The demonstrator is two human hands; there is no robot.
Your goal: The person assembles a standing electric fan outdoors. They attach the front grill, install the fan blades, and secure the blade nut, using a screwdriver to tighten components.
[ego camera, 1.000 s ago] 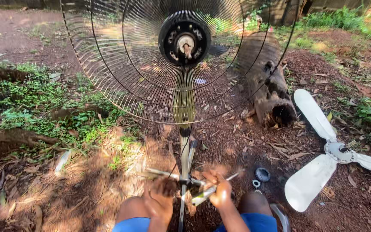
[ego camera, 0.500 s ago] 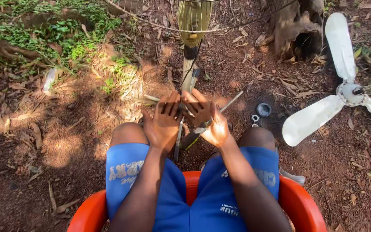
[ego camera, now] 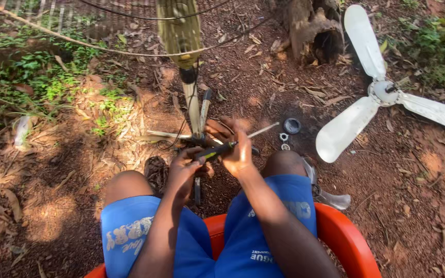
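now we grip the screwdriver (ego camera: 217, 150) in both closed hands, left hand (ego camera: 184, 167) and right hand (ego camera: 239, 157), working at the fan stand (ego camera: 194, 110) base; next needs a steady tip

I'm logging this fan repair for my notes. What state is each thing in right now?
Fan blade: taken off, lying flat on the dirt.
Fan stand: upright, in front of the knees.
Wire guard: on the fan, no blade in it.
Screwdriver: held across both hands, shaft pointing right.
Left hand: closed on the handle end.
Right hand: gripping the handle.
Black cap and nuts: loose on the ground.
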